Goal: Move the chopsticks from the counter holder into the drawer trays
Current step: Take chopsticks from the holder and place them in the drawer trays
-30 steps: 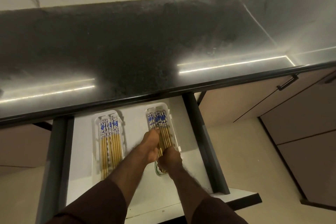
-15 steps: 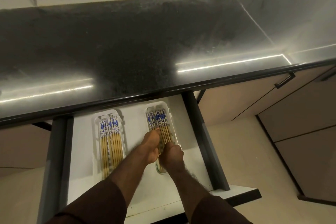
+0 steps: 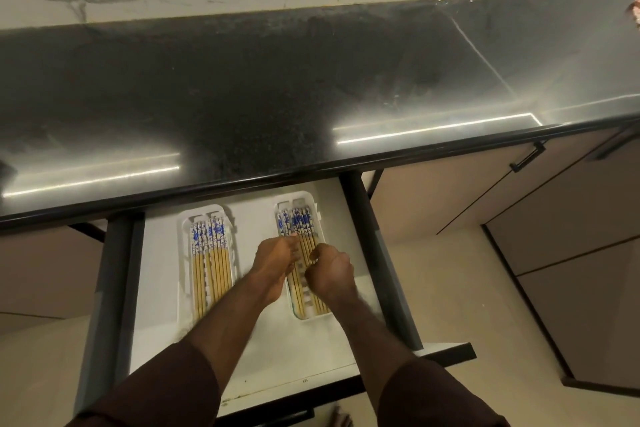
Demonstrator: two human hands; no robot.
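The white drawer (image 3: 256,218) stands pulled out under the counter. Two white trays lie in it. The left tray (image 3: 180,270) holds several bamboo chopsticks (image 3: 211,253) with blue-and-white ends. The right tray (image 3: 304,317) holds several more chopsticks (image 3: 298,218). Both hands are over the right tray. My left hand (image 3: 277,260) has curled fingertips on the chopsticks at the tray's left side. My right hand (image 3: 329,270) is curled over the chopsticks' shafts at the right side, thumb against them. No counter holder is in view.
A black speckled counter (image 3: 242,97) overhangs the drawer's back, with a marble wall behind. Dark drawer rails (image 3: 377,253) run along both sides. Beige cabinet doors with a black handle (image 3: 528,158) stand to the right. A small reddish thing (image 3: 635,12) shows at the counter's far right edge.
My hands have drawn slightly apart over the right tray, baring the chopstick shafts between them. The right hand has shifted a little to the right.
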